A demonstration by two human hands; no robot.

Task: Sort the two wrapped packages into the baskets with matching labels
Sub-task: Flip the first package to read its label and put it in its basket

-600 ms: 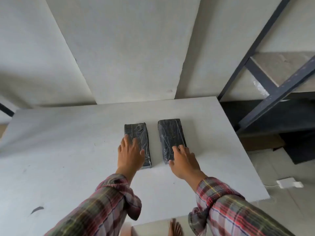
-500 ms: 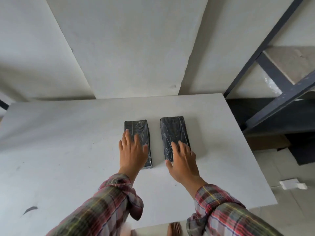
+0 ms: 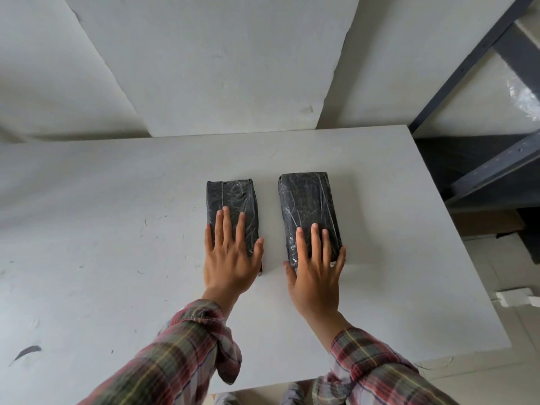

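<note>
Two black packages wrapped in clear film lie side by side on the white table [image 3: 117,229], long sides pointing away from me. My left hand [image 3: 229,255] lies flat on the near end of the left package [image 3: 232,200], fingers spread, thumb along its right edge. On the near end of the right package [image 3: 306,200] rests my right hand [image 3: 317,270], also flat, with its thumb by the left edge and its little finger at the right corner. Neither package is lifted. No basket or label is in view.
Pale wall panels [image 3: 204,68] stand right behind the table. A dark metal rack [image 3: 496,171] is to the right, close to the table's right edge. A white power adapter [image 3: 517,296] lies on the tiled floor below it. A dark smear [image 3: 27,352] marks the table's near left.
Both hands have slid a little farther onto the packages and their fingers have spread wider. The packages have not moved on the table.
</note>
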